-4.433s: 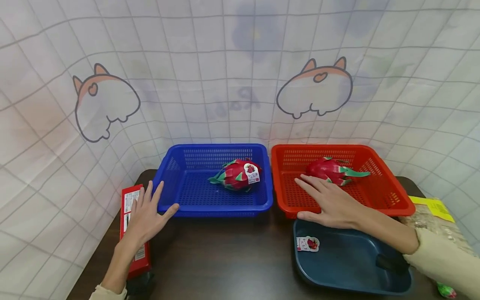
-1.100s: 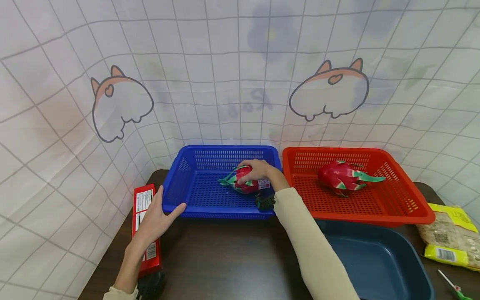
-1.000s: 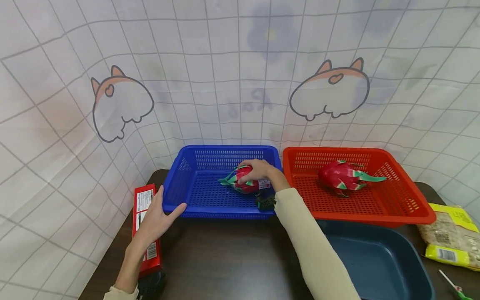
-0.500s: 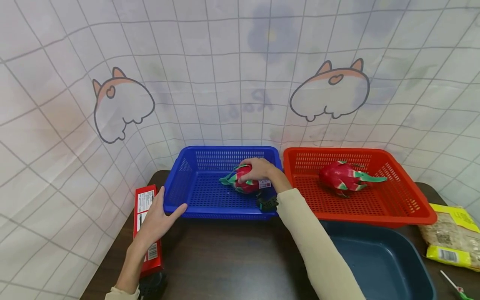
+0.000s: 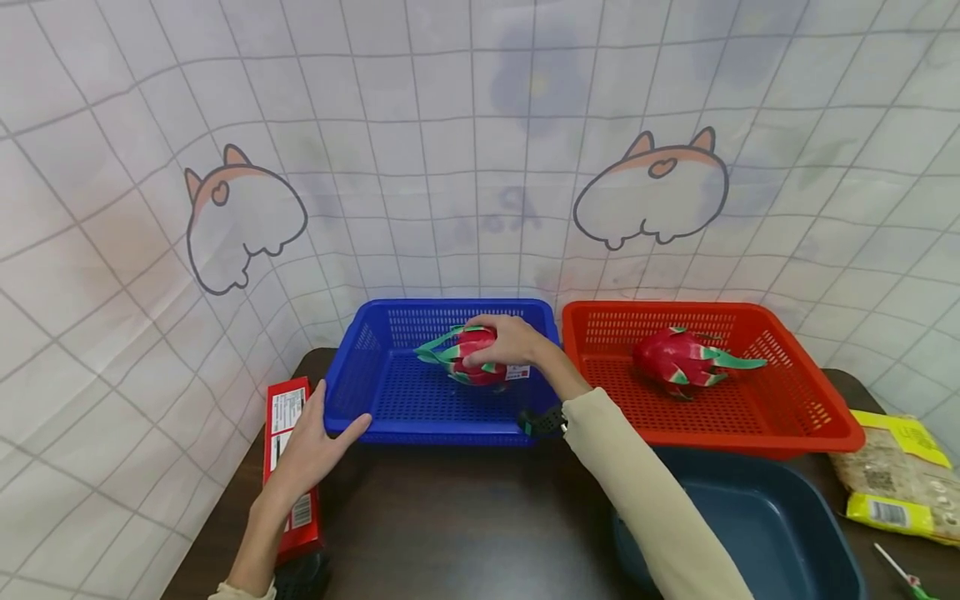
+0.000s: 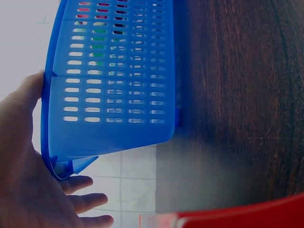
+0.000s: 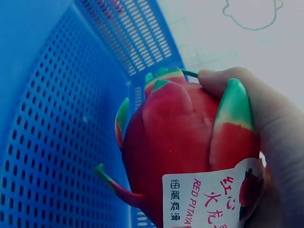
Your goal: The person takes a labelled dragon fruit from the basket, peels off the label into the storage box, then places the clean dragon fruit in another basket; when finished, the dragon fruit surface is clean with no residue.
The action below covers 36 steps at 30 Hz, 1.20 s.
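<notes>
My right hand (image 5: 508,342) grips a red dragon fruit (image 5: 462,352) with green-tipped scales over the right half of the blue basket (image 5: 442,427). A white label (image 7: 194,199) reading RED PITAYA shows on the fruit in the right wrist view, my hand curled along its right side. My left hand (image 5: 309,446) is at the blue basket's front left corner, thumb tip at the rim and fingers extended past the corner in the left wrist view. A second dragon fruit (image 5: 671,358) lies in the red basket (image 5: 720,437) to the right.
A dark blue tray (image 5: 765,521) stands in front of the red basket, partly under my right sleeve. The red box (image 5: 300,533) lies beside my left hand. At the right are a yellow-ended bag (image 5: 885,475) and a white stick (image 5: 891,561). A patterned curtain (image 5: 420,167) hangs behind.
Earlier my right hand hovered over the red basket; it then took hold of the dragon fruit in the blue basket. Over the last half second, the gripped fruit has shifted slightly left.
</notes>
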Available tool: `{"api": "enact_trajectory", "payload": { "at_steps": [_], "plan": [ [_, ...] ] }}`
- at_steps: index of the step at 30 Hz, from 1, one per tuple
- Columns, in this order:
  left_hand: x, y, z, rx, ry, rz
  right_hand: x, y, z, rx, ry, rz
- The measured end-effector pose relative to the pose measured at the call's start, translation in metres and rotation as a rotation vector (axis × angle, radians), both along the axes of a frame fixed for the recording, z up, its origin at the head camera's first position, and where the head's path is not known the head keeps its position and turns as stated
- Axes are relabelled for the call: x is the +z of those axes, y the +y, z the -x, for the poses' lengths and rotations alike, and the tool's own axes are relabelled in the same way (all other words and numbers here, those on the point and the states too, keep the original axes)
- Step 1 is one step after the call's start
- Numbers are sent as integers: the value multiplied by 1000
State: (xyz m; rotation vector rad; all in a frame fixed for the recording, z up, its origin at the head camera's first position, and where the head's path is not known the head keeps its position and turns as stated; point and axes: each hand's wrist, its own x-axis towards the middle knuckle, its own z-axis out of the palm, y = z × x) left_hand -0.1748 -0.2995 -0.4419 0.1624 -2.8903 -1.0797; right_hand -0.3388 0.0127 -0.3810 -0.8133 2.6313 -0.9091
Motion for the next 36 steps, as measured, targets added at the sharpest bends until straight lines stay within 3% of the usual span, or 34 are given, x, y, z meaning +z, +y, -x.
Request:
{"api": "enact_trajectory", "payload": {
  "at_steps": [9,22,29,36],
  "plan": [
    [0,1,2,-2,2,4,23,1,-24,38,-14,160],
    [1,-1,0,-2,12,6,58,31,-98,19,-64,305],
    [1,-3,1,-9,16,5,50,40,-141,30,-101,333],
    [1,0,1,-29,10,-25,22,49,-188,72,-163,328]
  ]
}}
